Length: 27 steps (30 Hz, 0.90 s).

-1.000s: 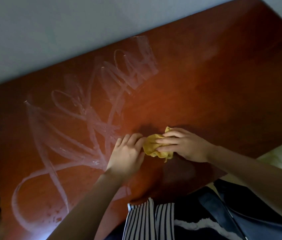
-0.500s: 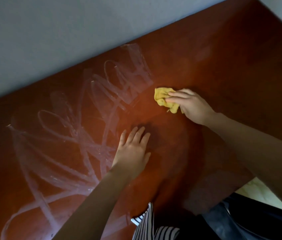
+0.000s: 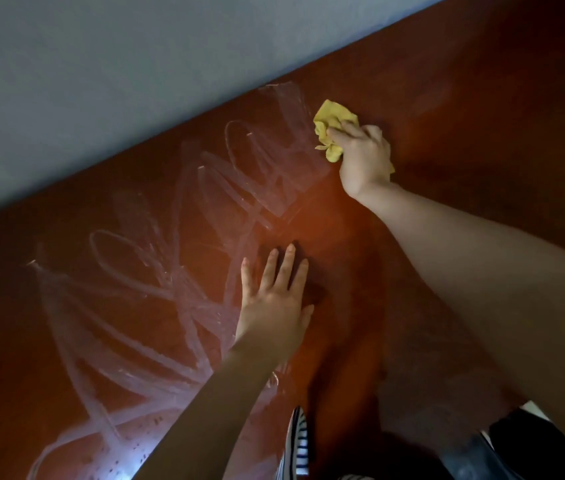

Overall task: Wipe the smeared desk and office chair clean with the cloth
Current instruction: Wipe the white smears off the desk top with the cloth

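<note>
- Desk point(image 3: 481, 133), reddish-brown, fills our view; its far edge meets a grey wall point(image 3: 101, 81), stopping any stroke there.
- White smears point(image 3: 177, 271) loop over its left half; the right half looks clean.
- Our left hand point(image 3: 274, 303) lies flat, fingers spread, mid-desk, likely bracing our reach.
- Our right hand point(image 3: 364, 157) grips the bunched yellow cloth point(image 3: 331, 124) near the far edge, at the smears' rim.

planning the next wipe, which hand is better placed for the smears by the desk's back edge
Right. The right hand grips the yellow cloth beside those smears. The left hand lies flat on the desk, fingers straight, holding nothing.
</note>
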Each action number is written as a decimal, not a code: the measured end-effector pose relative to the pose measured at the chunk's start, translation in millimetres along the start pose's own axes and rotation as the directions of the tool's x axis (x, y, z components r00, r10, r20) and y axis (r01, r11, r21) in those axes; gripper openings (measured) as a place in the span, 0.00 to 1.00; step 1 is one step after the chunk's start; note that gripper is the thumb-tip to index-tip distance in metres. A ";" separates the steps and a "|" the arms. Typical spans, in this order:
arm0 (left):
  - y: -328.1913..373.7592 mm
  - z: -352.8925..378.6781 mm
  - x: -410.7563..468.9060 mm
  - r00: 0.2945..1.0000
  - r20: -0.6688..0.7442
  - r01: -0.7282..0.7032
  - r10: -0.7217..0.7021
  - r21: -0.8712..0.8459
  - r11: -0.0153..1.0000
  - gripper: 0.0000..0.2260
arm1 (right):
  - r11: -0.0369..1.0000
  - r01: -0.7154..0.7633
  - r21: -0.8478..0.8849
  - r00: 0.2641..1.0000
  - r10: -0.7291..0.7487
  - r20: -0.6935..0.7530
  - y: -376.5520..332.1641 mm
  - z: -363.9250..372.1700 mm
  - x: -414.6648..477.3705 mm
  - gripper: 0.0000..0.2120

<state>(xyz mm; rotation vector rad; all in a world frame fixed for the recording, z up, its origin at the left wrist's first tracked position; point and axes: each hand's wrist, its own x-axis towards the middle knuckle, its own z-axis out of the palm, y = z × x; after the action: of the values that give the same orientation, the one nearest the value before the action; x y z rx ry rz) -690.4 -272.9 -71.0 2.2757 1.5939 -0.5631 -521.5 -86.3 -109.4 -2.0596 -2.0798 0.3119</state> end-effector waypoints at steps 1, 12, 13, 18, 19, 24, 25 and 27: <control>-0.6 0.2 -0.8 1.000 0.005 0.004 -0.004 -0.002 1.000 0.29 | 0.999 0.036 0.004 0.999 -0.036 0.001 0.6 1.3 -5.8 0.25; 0.9 -6.8 -30.3 1.000 -0.029 0.000 -0.001 -0.047 0.999 0.30 | 0.942 0.332 0.040 0.943 -0.330 -0.046 -4.3 13.7 -141.2 0.25; 1.2 -6.7 -33.4 1.000 -0.027 -0.001 -0.001 -0.062 0.998 0.30 | 0.941 0.336 0.049 0.942 -0.334 -0.040 -5.9 13.3 -154.7 0.24; 9.0 -1.5 -61.4 0.997 -0.048 0.035 -0.057 -0.366 0.930 0.27 | 0.942 0.315 0.113 0.948 -0.317 0.004 -11.4 12.4 -235.5 0.25; 11.0 1.8 -67.4 0.995 -0.061 0.049 -0.085 -0.443 0.895 0.25 | 0.941 0.302 0.149 0.951 -0.308 0.015 -12.4 11.5 -251.9 0.25; 24.5 15.2 -99.3 0.993 -0.001 0.092 -0.121 -0.640 0.763 0.17 | 0.909 0.172 0.379 0.963 -0.235 0.128 -13.5 -1.4 -321.0 0.25; 28.4 15.2 -107.6 0.992 0.036 0.113 -0.119 -0.660 0.743 0.18 | 0.884 0.129 0.449 0.972 -0.203 0.121 -15.7 -6.6 -333.0 0.25; 33.4 14.8 -120.0 0.988 0.079 0.147 -0.130 -0.706 0.693 0.20 | 0.819 0.054 0.571 0.991 -0.113 0.068 -22.8 -21.1 -351.3 0.26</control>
<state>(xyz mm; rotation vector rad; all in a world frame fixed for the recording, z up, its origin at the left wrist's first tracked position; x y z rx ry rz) -697.7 -389.5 -25.4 1.5590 1.6028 0.0316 -533.5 -437.5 -79.9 -1.6101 -1.8150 0.9150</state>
